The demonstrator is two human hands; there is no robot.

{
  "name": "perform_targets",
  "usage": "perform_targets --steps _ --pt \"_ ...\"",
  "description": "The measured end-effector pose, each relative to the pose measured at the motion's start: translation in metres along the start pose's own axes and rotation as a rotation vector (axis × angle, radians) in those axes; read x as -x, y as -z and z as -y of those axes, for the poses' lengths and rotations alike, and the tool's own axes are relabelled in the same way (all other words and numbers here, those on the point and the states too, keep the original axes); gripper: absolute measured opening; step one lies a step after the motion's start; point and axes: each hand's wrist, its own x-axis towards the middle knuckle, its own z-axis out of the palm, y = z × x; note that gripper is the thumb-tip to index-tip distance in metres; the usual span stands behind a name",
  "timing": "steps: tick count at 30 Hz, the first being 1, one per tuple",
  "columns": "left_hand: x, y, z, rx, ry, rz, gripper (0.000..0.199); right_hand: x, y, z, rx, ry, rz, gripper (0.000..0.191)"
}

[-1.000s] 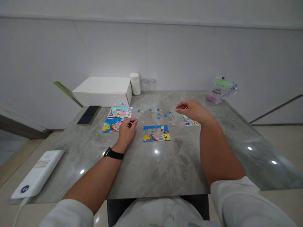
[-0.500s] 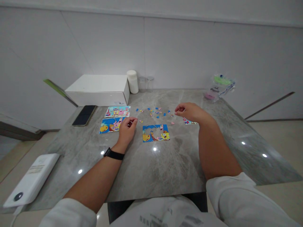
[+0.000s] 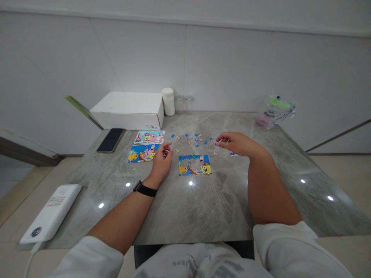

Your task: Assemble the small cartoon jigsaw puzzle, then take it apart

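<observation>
The puzzle (image 3: 197, 171), partly filled, lies mid-desk (image 3: 203, 212), with loose pieces (image 3: 197, 145) scattered on its far side. The right hand (image 3: 219, 141) is at the rightmost pieces; whether its fingertips pinch one, I cannot tell. The left hand (image 3: 170, 150), loosely curled and unloaded, is by the blue card (image 3: 139, 153). Far left stands a box (image 3: 127, 102).

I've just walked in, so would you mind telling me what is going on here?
A person sits at a grey table, with a partly assembled jigsaw in front that has a gap in it. The right hand is at the edge of some loose pieces; whether it grips one is too small to tell. The left hand, fingers curled, is by the right end of a blue picture panel.
</observation>
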Motion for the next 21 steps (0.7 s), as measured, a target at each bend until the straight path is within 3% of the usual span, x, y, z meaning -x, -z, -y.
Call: perform_targets --steps 6,21 --pt "0.005 -0.001 -0.002 -0.021 -0.032 0.083 0.027 0.004 -0.001 -0.004 0.026 0.039 0.034 0.029" --pt "0.006 0.0 -0.007 -0.036 -0.01 0.062 0.028 -0.01 -0.015 -0.018 0.096 0.01 0.018 0.029"
